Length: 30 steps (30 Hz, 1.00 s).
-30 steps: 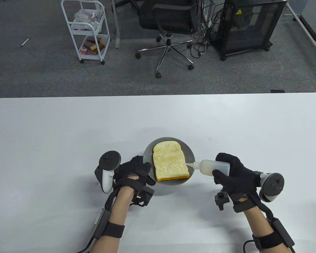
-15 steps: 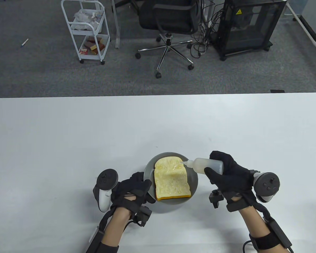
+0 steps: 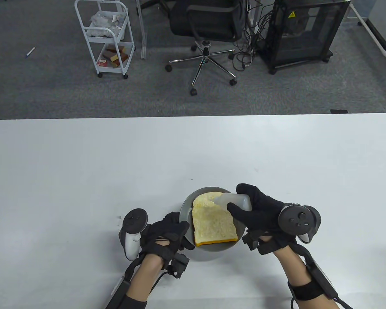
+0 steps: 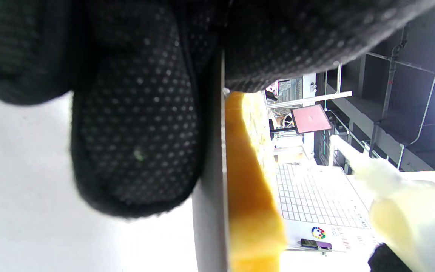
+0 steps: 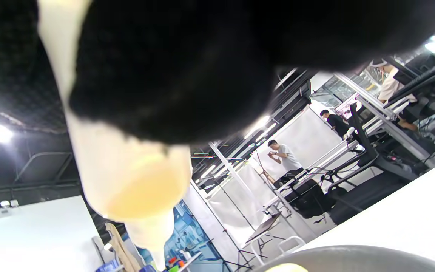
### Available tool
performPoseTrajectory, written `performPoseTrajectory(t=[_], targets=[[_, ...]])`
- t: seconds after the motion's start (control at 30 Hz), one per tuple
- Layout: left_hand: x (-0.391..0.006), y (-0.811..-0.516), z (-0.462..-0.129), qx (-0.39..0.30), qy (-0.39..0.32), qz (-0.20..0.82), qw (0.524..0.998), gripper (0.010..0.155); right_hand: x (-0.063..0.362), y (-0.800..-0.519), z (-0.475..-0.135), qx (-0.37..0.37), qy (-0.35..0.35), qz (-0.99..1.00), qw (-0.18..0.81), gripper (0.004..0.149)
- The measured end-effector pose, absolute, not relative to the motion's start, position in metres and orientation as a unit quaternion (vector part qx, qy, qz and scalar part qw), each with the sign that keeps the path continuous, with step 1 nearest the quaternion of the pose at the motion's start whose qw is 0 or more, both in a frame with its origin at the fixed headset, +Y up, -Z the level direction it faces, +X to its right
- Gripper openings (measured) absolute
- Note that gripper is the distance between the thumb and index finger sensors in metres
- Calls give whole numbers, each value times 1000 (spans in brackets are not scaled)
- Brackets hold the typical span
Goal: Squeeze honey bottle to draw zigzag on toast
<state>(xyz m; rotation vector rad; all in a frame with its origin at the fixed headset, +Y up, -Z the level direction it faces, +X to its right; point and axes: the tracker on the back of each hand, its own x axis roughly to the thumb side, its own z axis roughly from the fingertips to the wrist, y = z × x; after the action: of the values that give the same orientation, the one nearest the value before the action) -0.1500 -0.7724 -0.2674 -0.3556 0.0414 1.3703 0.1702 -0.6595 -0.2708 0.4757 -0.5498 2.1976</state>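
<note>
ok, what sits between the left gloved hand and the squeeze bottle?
Table view: the yellow toast slice on the grey round plate lies between the left hand and the translucent honey bottle.

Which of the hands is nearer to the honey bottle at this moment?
Right. The right hand grips the honey bottle over the toast. The left hand is across the plate, holding its near-left rim, apart from the bottle.

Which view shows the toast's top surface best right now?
The table view: the toast lies face-up on the grey plate, only its far corner hidden by the honey bottle. The left wrist view shows just its orange crust edge-on; the right wrist view catches only a yellowish sliver, probably toast, at the bottom edge.
</note>
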Motion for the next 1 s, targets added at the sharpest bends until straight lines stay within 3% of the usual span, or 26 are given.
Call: performPoseTrajectory(t=[1.0], targets=[[-141, -776, -265, -173, 13, 612, 772, 52, 148, -670, -274, 207, -180, 898, 343, 63]])
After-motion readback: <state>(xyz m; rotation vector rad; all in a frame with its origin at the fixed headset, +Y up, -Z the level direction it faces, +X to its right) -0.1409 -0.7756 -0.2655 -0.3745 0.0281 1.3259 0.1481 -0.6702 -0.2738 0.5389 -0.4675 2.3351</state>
